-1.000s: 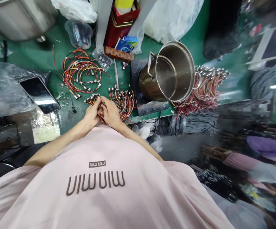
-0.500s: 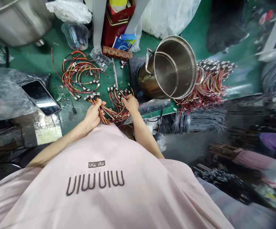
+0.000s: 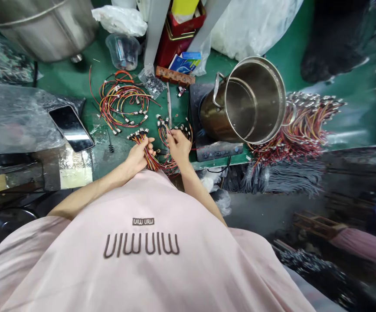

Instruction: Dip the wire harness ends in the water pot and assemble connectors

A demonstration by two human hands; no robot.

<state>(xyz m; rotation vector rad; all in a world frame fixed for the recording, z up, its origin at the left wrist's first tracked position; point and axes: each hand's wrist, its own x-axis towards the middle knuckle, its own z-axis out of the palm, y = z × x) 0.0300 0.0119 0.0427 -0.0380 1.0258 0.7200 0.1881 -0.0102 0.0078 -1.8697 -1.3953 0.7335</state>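
Note:
My left hand [image 3: 138,156] is closed around a bundle of red, yellow and black connector wires [image 3: 152,162]. Their silver and black connector ends fan out past the thumb, and the wire tails hang toward my shirt. Just to the right, my right hand [image 3: 179,146] pinches a wire, thumb against forefinger, over a looser pile of the same wires [image 3: 162,128]. Part of that pile lies hidden under the fingers. Beyond both hands, a loose coil of wires [image 3: 122,102] rests on the green table [image 3: 93,86].
A deep steel pot [image 3: 215,117] stands tilted-looking on a hot plate [image 3: 218,151] at the right. Behind it lies a large heap of wires [image 3: 308,125]. A phone [image 3: 71,128] is at the left, near a small black spring-like piece [image 3: 111,148]. Grey cables [image 3: 282,175] hang below the table edge.
The view has shifted, so the table's things appear farther right and lower. My right hand has come closer to my left, over the loose pile. My left hand keeps its bundle.

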